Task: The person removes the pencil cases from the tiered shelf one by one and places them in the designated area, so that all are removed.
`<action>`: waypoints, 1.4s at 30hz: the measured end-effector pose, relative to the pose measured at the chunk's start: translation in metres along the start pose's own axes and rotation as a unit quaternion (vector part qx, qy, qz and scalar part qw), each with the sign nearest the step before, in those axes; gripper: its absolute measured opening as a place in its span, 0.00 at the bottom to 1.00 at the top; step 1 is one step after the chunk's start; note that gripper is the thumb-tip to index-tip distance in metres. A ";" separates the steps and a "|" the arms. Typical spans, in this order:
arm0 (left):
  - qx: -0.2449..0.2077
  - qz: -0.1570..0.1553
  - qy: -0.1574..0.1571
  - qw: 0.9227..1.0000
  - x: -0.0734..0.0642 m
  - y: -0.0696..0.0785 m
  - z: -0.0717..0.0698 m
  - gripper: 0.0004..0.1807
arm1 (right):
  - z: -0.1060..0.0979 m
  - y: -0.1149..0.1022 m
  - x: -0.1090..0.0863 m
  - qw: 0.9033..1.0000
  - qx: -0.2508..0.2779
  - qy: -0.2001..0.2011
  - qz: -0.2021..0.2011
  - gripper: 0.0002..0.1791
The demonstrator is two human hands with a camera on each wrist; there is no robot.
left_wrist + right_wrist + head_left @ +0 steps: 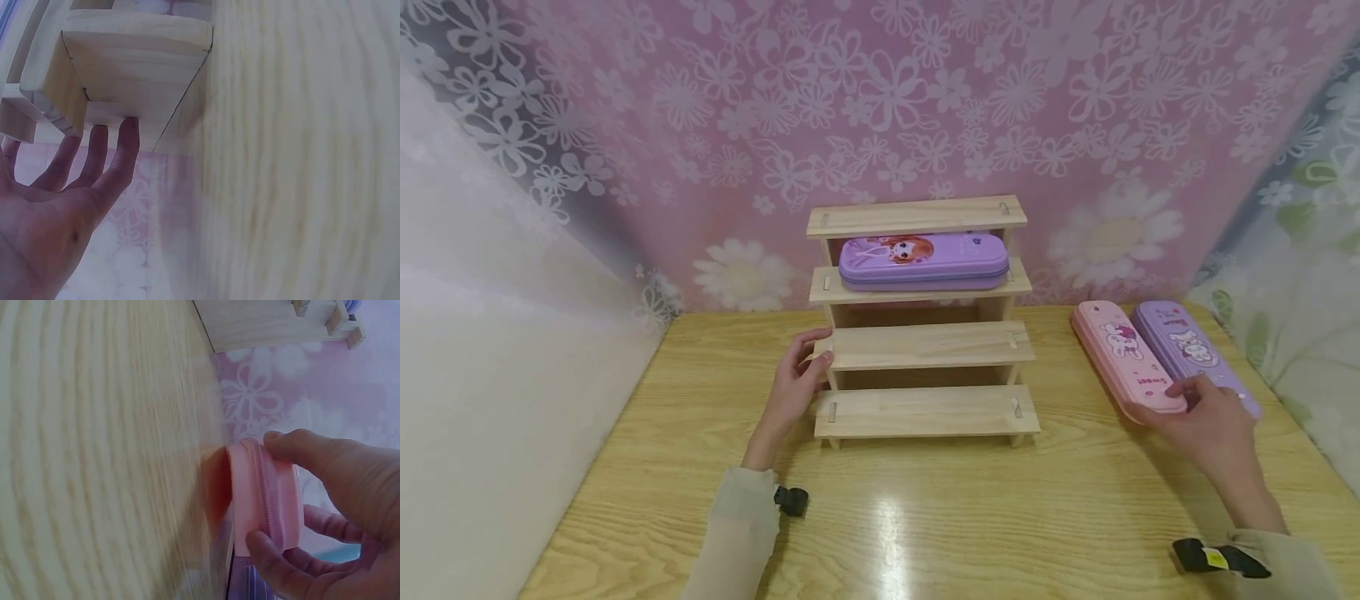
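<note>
A stepped wooden rack stands on the table against the backdrop. My left hand holds its left end at the second tier from the bottom, thumb at the board's front edge. In the left wrist view, fingertips of that hand touch the side panel. On the right, my right hand grips the near end of a pink pencil case with a bunny picture, thumb on one side and fingers on the other. The right wrist view shows the zipped end of the pink case between them.
A purple pencil case with a girl picture lies on the rack's second tier from the top. Right beside the pink case lies another purple case. Floral cloth hangs behind the wooden table.
</note>
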State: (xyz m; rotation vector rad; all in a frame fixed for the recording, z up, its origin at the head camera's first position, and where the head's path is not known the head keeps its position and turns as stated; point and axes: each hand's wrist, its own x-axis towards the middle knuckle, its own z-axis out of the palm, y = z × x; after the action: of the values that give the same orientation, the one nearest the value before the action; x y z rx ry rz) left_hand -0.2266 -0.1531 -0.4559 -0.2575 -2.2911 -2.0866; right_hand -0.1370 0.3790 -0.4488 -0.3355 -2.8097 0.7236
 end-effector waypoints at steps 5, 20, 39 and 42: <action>-0.001 -0.001 0.003 1.000 0.000 -0.002 -0.001 0.19 | 0.000 0.003 0.000 0.999 -0.020 -0.030 -0.008 0.37; 0.008 -0.008 0.000 1.000 0.002 -0.001 -0.004 0.19 | -0.015 -0.036 0.018 0.984 0.093 0.091 -0.121 0.20; 0.007 -0.009 -0.001 1.000 0.001 0.003 -0.002 0.19 | -0.009 -0.148 0.054 0.927 0.200 0.087 -0.306 0.29; 0.004 -0.006 -0.004 1.000 0.000 0.004 -0.002 0.19 | -0.006 -0.162 0.063 0.915 0.213 0.090 -0.331 0.30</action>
State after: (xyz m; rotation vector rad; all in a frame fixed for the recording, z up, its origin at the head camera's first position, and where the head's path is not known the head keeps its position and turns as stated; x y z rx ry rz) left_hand -0.2264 -0.1546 -0.4515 -0.2516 -2.3117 -2.0846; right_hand -0.2217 0.2610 -0.3537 0.5692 -2.2640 1.0178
